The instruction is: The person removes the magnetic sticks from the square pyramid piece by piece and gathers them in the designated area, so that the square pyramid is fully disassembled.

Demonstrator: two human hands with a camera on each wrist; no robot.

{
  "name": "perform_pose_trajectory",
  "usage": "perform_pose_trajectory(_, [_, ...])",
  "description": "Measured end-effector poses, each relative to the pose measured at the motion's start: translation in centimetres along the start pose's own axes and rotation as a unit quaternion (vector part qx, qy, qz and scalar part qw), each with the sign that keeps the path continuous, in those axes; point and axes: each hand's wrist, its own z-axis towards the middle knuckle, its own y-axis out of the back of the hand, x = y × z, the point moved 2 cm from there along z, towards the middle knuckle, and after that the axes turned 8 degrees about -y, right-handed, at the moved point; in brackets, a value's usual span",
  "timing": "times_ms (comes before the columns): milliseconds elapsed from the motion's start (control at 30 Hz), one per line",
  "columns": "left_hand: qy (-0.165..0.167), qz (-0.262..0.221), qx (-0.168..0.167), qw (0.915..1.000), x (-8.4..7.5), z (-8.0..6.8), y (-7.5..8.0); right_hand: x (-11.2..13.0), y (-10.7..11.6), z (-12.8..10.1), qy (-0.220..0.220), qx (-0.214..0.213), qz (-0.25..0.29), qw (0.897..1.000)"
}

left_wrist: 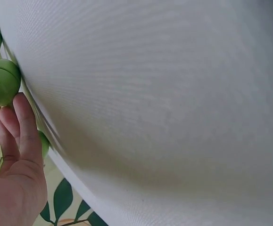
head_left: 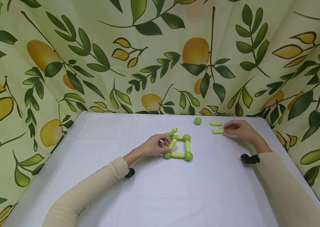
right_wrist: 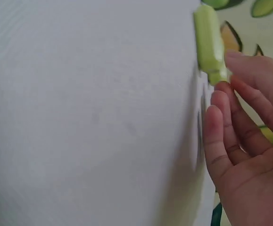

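Green rod [head_left: 218,131] in the right hand [head_left: 240,130] (left hand [head_left: 156,145] on the frame [head_left: 178,155]).

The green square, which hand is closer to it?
Left. The left hand holds the square at its left side; the right hand pinches a stick farther right.

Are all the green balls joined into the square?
No, one ball lies apart on the table, beyond the square.
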Motion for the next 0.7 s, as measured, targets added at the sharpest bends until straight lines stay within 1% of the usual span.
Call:
perform_pose_trajectory(100, [0.000,-0.001,0.001,1.0000,-0.1,0.0,0.0,-0.2,0.6,-0.4,0.001,-0.031,0.012,0.999])
perform_pose_trajectory(167, [0.002,0.002,0.002,1.0000,-0.1,0.0,0.0,-0.2,0.8,-0.7,0.015,-0.046,0.029,0.998])
perform_pose_trajectory(267, [0.006,0.003,0.003,1.0000,-0.1,0.0,0.0,0.3,0.7,-1.0,0.036,-0.050,0.048,0.997])
perform_pose_trajectory(333, [0.006,0.003,0.003,1.0000,-0.1,0.0,0.1,0.9,0.4,-1.3,0.047,-0.041,0.058,0.996])
perform_pose_trajectory(467, [0.001,-0.003,0.002,1.0000,-0.1,0.0,0.0,2.5,-0.5,-1.6,0.054,-0.015,0.076,0.996])
perform_pose_trajectory(700, [0.002,-0.011,-0.001,0.9999,0.0,0.0,0.1,5.0,-2.9,-1.9,0.062,0.038,0.110,0.991])
